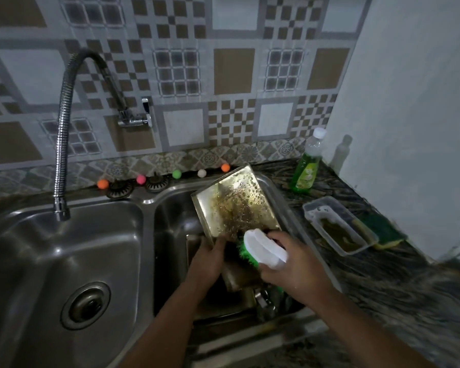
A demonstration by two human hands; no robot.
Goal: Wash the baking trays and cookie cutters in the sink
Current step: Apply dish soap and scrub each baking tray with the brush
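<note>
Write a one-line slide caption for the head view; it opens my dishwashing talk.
Left hand tilts a greasy baking tray over the right sink basin while the right hand scrubs with a green-bristled brush.

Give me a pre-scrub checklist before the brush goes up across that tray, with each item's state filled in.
1. Left hand grips the baking tray at its lower edge: ok.
2. Right hand holds the scrub brush: ok.
3. Bristles on the tray's lower edge: ok.
4. Tray tilted over the right sink basin: ok.
5. Faucet aimed at the tray: not ok; it hangs over the left basin.
6. Dish soap bottle capped and upright on the counter: ok.
</note>
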